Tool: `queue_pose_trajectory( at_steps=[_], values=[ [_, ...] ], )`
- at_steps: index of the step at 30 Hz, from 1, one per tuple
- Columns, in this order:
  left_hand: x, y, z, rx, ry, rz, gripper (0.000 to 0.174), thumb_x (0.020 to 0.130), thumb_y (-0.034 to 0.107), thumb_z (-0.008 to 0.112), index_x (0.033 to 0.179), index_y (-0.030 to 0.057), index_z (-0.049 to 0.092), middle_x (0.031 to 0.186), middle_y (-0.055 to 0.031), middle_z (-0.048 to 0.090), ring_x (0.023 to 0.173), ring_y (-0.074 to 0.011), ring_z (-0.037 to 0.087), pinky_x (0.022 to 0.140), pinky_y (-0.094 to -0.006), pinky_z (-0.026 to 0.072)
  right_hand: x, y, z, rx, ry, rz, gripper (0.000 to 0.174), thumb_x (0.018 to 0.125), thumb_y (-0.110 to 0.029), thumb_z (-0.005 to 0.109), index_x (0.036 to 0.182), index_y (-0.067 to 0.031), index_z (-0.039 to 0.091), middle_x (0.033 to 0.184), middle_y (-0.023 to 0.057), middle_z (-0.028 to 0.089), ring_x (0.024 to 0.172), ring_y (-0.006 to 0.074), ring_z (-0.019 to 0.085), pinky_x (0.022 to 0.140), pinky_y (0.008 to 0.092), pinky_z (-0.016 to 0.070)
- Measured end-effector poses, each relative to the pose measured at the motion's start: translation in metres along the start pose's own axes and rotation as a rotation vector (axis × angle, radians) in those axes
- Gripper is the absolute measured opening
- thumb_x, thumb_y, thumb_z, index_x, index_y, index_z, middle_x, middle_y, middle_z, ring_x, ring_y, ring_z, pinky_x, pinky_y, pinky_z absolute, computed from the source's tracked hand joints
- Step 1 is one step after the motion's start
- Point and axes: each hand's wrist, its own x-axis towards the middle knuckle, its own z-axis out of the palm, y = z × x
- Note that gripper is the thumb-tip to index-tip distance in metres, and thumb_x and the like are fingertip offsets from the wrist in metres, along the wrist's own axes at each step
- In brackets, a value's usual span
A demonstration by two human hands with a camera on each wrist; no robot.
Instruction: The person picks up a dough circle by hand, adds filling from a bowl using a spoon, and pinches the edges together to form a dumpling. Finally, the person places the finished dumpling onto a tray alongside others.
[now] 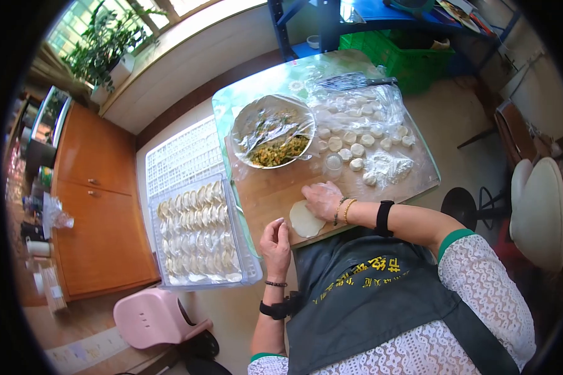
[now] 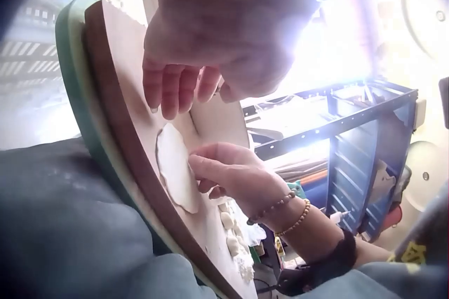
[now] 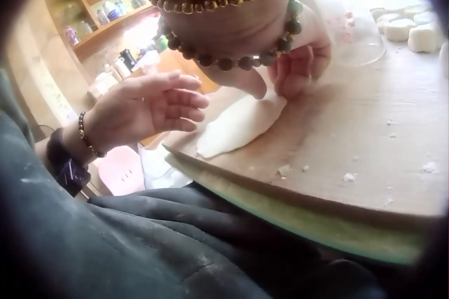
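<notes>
A thin round dough wrapper (image 1: 305, 221) lies on the wooden board (image 1: 266, 192), close to its front edge. My right hand (image 1: 323, 200) pinches the wrapper's edge between thumb and fingers, as the left wrist view shows with the dough sheet (image 2: 177, 169). On the other side of it is my left hand (image 1: 275, 242), its fingers loosely bent with nothing in them. In the right wrist view that left hand (image 3: 151, 108) hovers beside the wrapper (image 3: 238, 129). Beyond my right hand sit several small dough pieces (image 1: 357, 150) and a clear cup (image 1: 333, 164).
A steel bowl (image 1: 236, 145) of chopped filling, partly covered by plastic film, stands at the back left of the board. Left of the table is a tray of folded dumplings (image 1: 197, 231). Loose flour (image 1: 391, 167) lies at the right; a pink stool (image 1: 147, 317) stands on the floor.
</notes>
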Motion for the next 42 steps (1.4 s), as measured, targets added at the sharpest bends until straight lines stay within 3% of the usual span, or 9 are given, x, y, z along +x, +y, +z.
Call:
queue_pose_trajectory(
  at_steps=[5, 8, 11, 20, 26, 29, 32, 38, 42],
  values=[
    [0.013, -0.012, 0.010, -0.082, 0.015, 0.021, 0.020, 0.095, 0.010, 0.055, 0.107, -0.0044, 0.060, 0.091, -0.0077, 0.066, 0.083, -0.0133, 0.064, 0.078, -0.0252, 0.0529, 0.005, 0.006, 0.007, 0.136, -0.003, 0.098, 0.021, 0.081, -0.023, 0.061, 0.092, -0.0045, 0.060, 0.087, 0.0163, 0.066, 0.088, 0.0345, 0.063, 0.077, 0.0430, 0.0501],
    [0.020, -0.006, 0.010, -0.083, -0.021, -0.010, 0.020, 0.095, 0.012, 0.054, 0.107, -0.0041, 0.060, 0.094, -0.0082, 0.066, 0.086, -0.0140, 0.063, 0.078, -0.0263, 0.0530, 0.005, 0.005, 0.007, 0.134, -0.057, 0.100, 0.021, 0.085, -0.019, 0.058, 0.098, -0.0041, 0.061, 0.098, 0.0175, 0.067, 0.097, 0.0308, 0.064, 0.080, 0.0450, 0.0474],
    [0.027, -0.007, 0.013, -0.119, -0.017, 0.006, 0.020, 0.096, 0.012, 0.053, 0.107, -0.0038, 0.060, 0.097, -0.0086, 0.065, 0.087, -0.0146, 0.063, 0.079, -0.0272, 0.0527, -0.002, 0.003, 0.013, 0.013, 0.057, 0.042, 0.020, 0.084, -0.020, 0.058, 0.098, -0.0055, 0.061, 0.099, 0.0150, 0.066, 0.099, 0.0300, 0.063, 0.082, 0.0440, 0.0447],
    [0.038, -0.006, 0.009, -0.187, -0.050, -0.045, 0.024, 0.098, 0.016, 0.051, 0.107, -0.0043, 0.060, 0.099, -0.0097, 0.065, 0.088, -0.0162, 0.063, 0.078, -0.0280, 0.0526, 0.002, -0.005, 0.009, 0.100, 0.017, 0.030, 0.017, 0.081, -0.017, 0.060, 0.096, -0.0071, 0.061, 0.096, 0.0153, 0.064, 0.095, 0.0297, 0.062, 0.083, 0.0438, 0.0406],
    [0.054, -0.010, 0.007, -0.286, -0.130, -0.076, 0.033, 0.100, 0.024, 0.048, 0.112, -0.0039, 0.059, 0.101, -0.0101, 0.064, 0.093, -0.0176, 0.062, 0.085, -0.0300, 0.0501, -0.005, -0.001, 0.007, -0.013, 0.107, -0.190, 0.011, 0.081, -0.016, 0.058, 0.089, -0.0087, 0.058, 0.087, 0.0100, 0.064, 0.089, 0.0280, 0.062, 0.078, 0.0413, 0.0395],
    [0.060, -0.002, 0.007, -0.493, -0.273, -0.196, 0.044, 0.101, 0.035, 0.042, 0.116, -0.0044, 0.056, 0.103, -0.0114, 0.065, 0.098, -0.0201, 0.062, 0.089, -0.0325, 0.0483, -0.009, 0.003, 0.008, -0.042, 0.224, -0.417, 0.010, 0.079, -0.014, 0.058, 0.087, -0.0099, 0.055, 0.085, 0.0075, 0.063, 0.087, 0.0264, 0.062, 0.076, 0.0395, 0.0384],
    [0.064, 0.005, 0.005, -0.477, -0.381, -0.378, 0.050, 0.101, 0.039, 0.038, 0.118, -0.0047, 0.055, 0.104, -0.0124, 0.065, 0.100, -0.0218, 0.061, 0.091, -0.0337, 0.0468, -0.012, 0.008, 0.007, -0.024, 0.292, -0.456, 0.013, 0.077, -0.010, 0.058, 0.090, -0.0095, 0.055, 0.083, 0.0080, 0.061, 0.086, 0.0269, 0.062, 0.076, 0.0402, 0.0412],
    [0.054, 0.005, 0.014, -0.267, -0.397, -0.206, 0.043, 0.101, 0.035, 0.042, 0.118, -0.0027, 0.056, 0.101, -0.0125, 0.065, 0.093, -0.0188, 0.063, 0.083, -0.0306, 0.0506, -0.049, 0.048, 0.008, 0.240, 0.357, -0.260, 0.013, 0.078, -0.006, 0.055, 0.091, -0.0069, 0.055, 0.082, 0.0133, 0.059, 0.081, 0.0329, 0.061, 0.072, 0.0407, 0.0496],
    [0.054, 0.000, 0.020, -0.200, -0.350, -0.182, 0.036, 0.101, 0.028, 0.044, 0.114, -0.0030, 0.056, 0.098, -0.0130, 0.066, 0.085, -0.0178, 0.064, 0.076, -0.0285, 0.0522, -0.072, 0.095, -0.002, 0.262, 0.496, -0.122, 0.011, 0.080, -0.005, 0.056, 0.091, -0.0041, 0.054, 0.081, 0.0156, 0.058, 0.078, 0.0349, 0.061, 0.069, 0.0409, 0.0493]
  ],
)
